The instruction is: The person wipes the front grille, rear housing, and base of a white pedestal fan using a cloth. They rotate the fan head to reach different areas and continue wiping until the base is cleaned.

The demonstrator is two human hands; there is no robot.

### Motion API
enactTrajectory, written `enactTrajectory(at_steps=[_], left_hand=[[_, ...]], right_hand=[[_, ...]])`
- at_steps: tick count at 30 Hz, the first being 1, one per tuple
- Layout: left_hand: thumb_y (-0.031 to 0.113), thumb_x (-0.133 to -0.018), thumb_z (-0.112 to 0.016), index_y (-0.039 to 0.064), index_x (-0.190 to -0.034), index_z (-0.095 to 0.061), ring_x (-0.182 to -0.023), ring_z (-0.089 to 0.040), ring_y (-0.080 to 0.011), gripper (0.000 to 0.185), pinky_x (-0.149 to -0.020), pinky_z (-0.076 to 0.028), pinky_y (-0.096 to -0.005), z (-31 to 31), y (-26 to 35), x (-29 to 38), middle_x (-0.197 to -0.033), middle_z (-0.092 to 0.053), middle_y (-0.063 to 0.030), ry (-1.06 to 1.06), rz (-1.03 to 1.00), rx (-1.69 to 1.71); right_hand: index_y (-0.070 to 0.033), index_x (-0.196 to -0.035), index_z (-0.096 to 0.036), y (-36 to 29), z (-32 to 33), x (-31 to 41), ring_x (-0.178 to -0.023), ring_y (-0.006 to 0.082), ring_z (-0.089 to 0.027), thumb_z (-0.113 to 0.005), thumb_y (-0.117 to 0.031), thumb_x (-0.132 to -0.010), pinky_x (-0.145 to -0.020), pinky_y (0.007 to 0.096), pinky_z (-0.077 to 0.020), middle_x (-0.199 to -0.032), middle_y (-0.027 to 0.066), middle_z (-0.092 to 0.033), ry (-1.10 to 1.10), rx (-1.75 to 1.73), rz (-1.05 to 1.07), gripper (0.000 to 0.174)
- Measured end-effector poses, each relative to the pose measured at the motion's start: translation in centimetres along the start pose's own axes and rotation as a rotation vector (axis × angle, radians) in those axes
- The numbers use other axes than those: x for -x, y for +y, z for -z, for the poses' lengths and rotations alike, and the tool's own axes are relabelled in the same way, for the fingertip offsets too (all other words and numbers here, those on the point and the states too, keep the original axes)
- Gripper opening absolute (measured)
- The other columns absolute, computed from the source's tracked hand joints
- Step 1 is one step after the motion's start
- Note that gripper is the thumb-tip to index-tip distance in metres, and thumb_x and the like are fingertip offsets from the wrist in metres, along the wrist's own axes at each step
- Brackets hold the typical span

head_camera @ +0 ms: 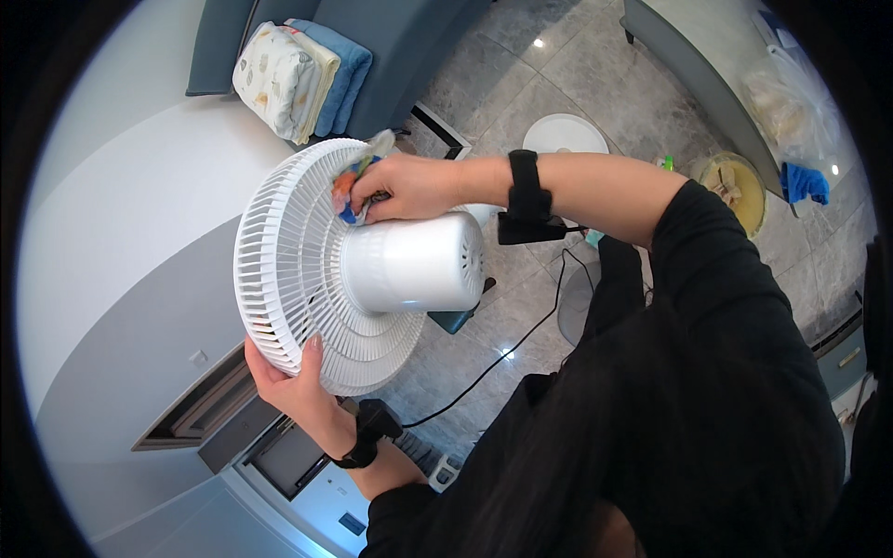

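Note:
A white electric fan head (411, 265) is tilted in front of me, its motor housing towards me and its slatted rear grille (293, 230) facing up. My left hand (296, 380) grips the lower rim of the grille, thumb on the near side and fingers on the far side. Pressed against the upper part of the grille is a crumpled multicoloured cloth (347, 192), held by my right hand (411, 187). Both wrists wear black straps with small boxes. The front of the fan is mostly hidden.
Folded blankets (286, 80) rest on a blue-grey seat (391, 56). A white round disc (566, 132) lies on the tiled floor (593, 63). At right are a yellowish basin (750, 202), a blue cloth (804, 183) and a clear plastic bag (792, 104). A black cable (488, 368) hangs between my wrists.

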State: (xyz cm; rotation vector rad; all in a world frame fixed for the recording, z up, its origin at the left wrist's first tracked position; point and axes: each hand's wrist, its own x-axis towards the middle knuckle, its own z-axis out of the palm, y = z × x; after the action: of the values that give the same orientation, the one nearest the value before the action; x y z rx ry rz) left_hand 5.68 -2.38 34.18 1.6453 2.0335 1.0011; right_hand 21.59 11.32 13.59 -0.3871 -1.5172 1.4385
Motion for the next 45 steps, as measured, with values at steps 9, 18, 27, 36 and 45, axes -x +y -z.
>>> enactTrajectory(at_steps=[9,18,27,36,45], left_hand=[[-0.008,-0.073,-0.066,-0.007,-0.129,-0.046,-0.102,-0.061,-0.0205,0.06,-0.093,-0.046,-0.0317,0.0,-0.3,0.0,-0.117,-0.061,-0.0154,-0.05,-0.082,-0.001],[-0.009,-0.072,-0.064,-0.006,-0.13,-0.046,-0.105,-0.06,-0.0226,0.061,-0.095,-0.044,-0.0328,-0.3,0.2,0.1,-0.118,-0.06,-0.015,-0.02,-0.038,-0.059],[-0.008,-0.07,-0.063,-0.006,-0.132,-0.044,-0.109,-0.059,-0.023,0.065,-0.098,-0.043,-0.0335,0.4,-0.3,-0.6,-0.121,-0.059,-0.0155,-0.042,-0.028,-0.032],[-0.003,-0.064,-0.07,-0.005,-0.133,-0.043,-0.11,-0.057,-0.0214,0.074,-0.099,-0.042,-0.0337,0.6,-0.5,0.1,-0.122,-0.057,-0.0132,-0.041,-0.038,-0.046],[-0.003,-0.063,-0.073,-0.006,-0.134,-0.042,-0.111,-0.055,-0.0206,0.077,-0.1,-0.039,-0.0339,0.7,-0.6,0.0,-0.123,-0.056,-0.0129,-0.068,-0.089,-0.048]], right_hand=[[-0.005,-0.103,-0.067,1.8,2.3,-1.1,-0.082,0.0156,-0.062,-0.067,-0.011,-0.083,-0.078,0.0284,-0.049,-0.09,0.0059,-0.067,0.299,-0.122,0.243,0.021],[-0.008,-0.094,-0.07,7.2,0.6,4.9,-0.082,0.0303,-0.065,-0.066,-0.014,-0.08,-0.073,0.0386,-0.0506,-0.086,0.0118,-0.067,0.169,0.333,-0.17,0.016],[-0.024,-0.097,-0.069,6.9,0.7,2.9,-0.085,0.0281,-0.064,-0.061,-0.017,-0.082,-0.07,0.0382,-0.0508,-0.094,0.0064,-0.066,0.087,0.741,0.004,0.018],[-0.006,-0.094,-0.065,1.2,3.8,-1.2,-0.116,0.0312,-0.046,-0.061,-0.024,-0.084,-0.102,0.0393,-0.0347,-0.122,0.0157,-0.055,0.42,0.073,0.337,0.021],[-0.01,-0.086,-0.065,-6.1,-1.4,-5.9,-0.091,0.0246,-0.058,-0.067,-0.021,-0.08,-0.082,0.0372,-0.0465,-0.093,0.0058,-0.06,0.341,0.194,0.781,0.013]])
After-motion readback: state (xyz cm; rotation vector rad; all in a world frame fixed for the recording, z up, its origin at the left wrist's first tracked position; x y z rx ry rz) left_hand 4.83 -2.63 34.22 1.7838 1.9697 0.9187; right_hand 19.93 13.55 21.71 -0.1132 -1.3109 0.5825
